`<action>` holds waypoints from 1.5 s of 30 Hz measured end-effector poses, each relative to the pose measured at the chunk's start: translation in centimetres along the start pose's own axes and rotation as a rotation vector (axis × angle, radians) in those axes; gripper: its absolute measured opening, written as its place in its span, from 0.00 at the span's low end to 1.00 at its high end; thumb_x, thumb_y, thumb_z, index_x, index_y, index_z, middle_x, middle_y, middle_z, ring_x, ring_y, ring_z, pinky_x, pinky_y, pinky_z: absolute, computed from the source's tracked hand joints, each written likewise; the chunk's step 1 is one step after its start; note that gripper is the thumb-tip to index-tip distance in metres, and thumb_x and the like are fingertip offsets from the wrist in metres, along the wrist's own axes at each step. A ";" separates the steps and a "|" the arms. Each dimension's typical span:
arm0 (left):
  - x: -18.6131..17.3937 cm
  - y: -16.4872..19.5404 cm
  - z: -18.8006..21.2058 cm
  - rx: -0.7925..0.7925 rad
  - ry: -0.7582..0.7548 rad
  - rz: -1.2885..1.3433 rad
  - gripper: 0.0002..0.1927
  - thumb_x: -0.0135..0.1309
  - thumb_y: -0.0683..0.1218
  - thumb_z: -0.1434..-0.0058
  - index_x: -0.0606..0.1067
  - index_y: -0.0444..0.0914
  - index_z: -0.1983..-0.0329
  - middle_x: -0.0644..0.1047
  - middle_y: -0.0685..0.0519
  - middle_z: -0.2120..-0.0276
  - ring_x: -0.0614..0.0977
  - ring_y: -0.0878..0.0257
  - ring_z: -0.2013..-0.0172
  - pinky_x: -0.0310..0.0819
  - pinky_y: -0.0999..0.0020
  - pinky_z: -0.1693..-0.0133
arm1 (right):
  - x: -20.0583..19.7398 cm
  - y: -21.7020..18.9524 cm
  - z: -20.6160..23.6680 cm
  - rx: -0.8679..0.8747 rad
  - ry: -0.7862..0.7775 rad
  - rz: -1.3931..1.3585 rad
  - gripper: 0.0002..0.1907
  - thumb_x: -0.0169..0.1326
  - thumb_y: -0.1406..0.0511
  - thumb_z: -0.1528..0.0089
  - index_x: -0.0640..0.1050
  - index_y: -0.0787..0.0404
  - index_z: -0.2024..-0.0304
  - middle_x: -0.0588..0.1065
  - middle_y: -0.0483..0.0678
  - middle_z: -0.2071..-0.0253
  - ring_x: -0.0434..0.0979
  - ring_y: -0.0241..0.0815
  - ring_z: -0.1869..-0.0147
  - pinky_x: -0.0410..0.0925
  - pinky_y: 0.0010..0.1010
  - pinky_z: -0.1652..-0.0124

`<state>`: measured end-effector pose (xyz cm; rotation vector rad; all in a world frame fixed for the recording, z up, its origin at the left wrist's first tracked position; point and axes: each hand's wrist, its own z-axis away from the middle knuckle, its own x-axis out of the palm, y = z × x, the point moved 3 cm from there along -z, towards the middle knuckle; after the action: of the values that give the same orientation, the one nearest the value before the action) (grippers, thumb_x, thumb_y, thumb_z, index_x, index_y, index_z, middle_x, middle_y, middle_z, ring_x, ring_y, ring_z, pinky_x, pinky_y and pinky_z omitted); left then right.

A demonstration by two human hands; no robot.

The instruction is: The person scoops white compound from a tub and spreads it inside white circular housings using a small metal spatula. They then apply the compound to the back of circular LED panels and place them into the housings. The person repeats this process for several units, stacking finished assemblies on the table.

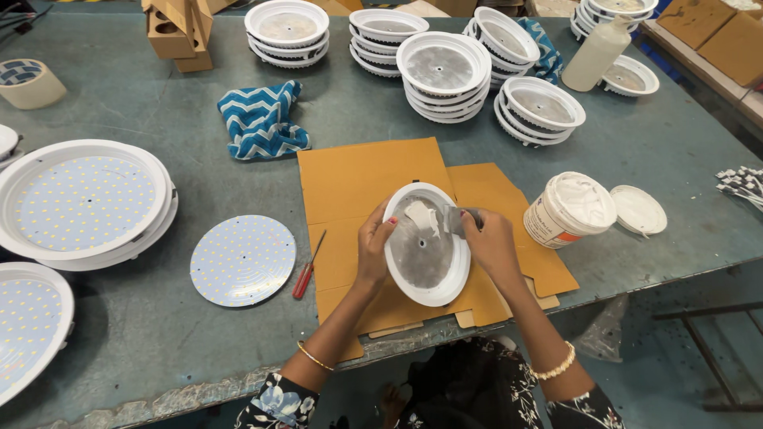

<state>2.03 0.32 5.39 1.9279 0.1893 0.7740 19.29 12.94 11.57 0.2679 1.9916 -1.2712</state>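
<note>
Your left hand point(373, 242) grips left rim of white round housing point(427, 245) at frame centre, fingers curled over edge, housing tilted up off flattened cardboard point(358, 179). Your right hand point(489, 242) closed on small scraper point(457, 220) — blade pressed to white paste inside housing's upper part, wrist bent inward. Open paste tub point(568, 208) sits right of hand; red screwdriver point(306, 270) lies left.

Bright, even overhead light, soft short shadows, sharp focus (slight wide-angle bending toward the edges).
</note>
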 end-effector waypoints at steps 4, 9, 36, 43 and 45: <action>0.6 0.6 0.2 0.055 -0.026 -0.019 0.28 0.45 0.45 0.35 0.69 0.27 0.33 0.77 0.42 0.42 0.77 0.58 0.42 0.66 0.66 0.39 | 1.5 -0.9 -1.8 0.085 -0.056 0.062 0.20 0.54 0.59 0.33 0.80 0.74 0.66 0.76 0.60 0.75 0.78 0.54 0.71 0.69 0.41 0.65; 1.1 1.1 0.5 0.068 -0.041 -0.021 0.28 0.45 0.43 0.36 0.69 0.27 0.33 0.77 0.42 0.43 0.77 0.58 0.43 0.67 0.67 0.39 | 1.7 -3.1 -2.9 0.029 -0.099 -0.039 0.15 0.55 0.61 0.38 0.81 0.69 0.64 0.80 0.55 0.73 0.82 0.48 0.69 0.71 0.37 0.66; 0.3 -1.0 -0.8 -0.083 0.040 0.052 0.26 0.41 0.44 0.33 0.71 0.27 0.35 0.80 0.43 0.50 0.80 0.61 0.52 0.73 0.69 0.48 | -0.5 -3.4 7.4 -0.906 -0.356 0.224 0.24 0.51 0.77 0.46 0.81 0.56 0.50 0.79 0.42 0.46 0.76 0.41 0.40 0.61 0.45 0.36; 0.3 -0.4 -0.6 -0.040 0.046 0.017 0.26 0.42 0.45 0.34 0.72 0.28 0.36 0.80 0.43 0.49 0.79 0.61 0.50 0.71 0.69 0.46 | -2.3 0.7 5.5 -0.778 -0.268 0.117 0.21 0.49 0.78 0.41 0.81 0.53 0.51 0.82 0.42 0.49 0.81 0.41 0.44 0.64 0.45 0.36; 0.3 -0.2 -0.5 -0.031 0.056 -0.034 0.26 0.42 0.45 0.34 0.73 0.28 0.36 0.80 0.43 0.49 0.79 0.61 0.50 0.71 0.69 0.46 | -2.1 1.5 3.8 -0.537 -0.229 0.143 0.20 0.49 0.76 0.40 0.82 0.56 0.49 0.82 0.48 0.52 0.82 0.46 0.50 0.69 0.41 0.46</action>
<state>2.02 0.97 5.50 1.8704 0.2430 0.8047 23.40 10.83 11.14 -0.0002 1.9877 -0.6128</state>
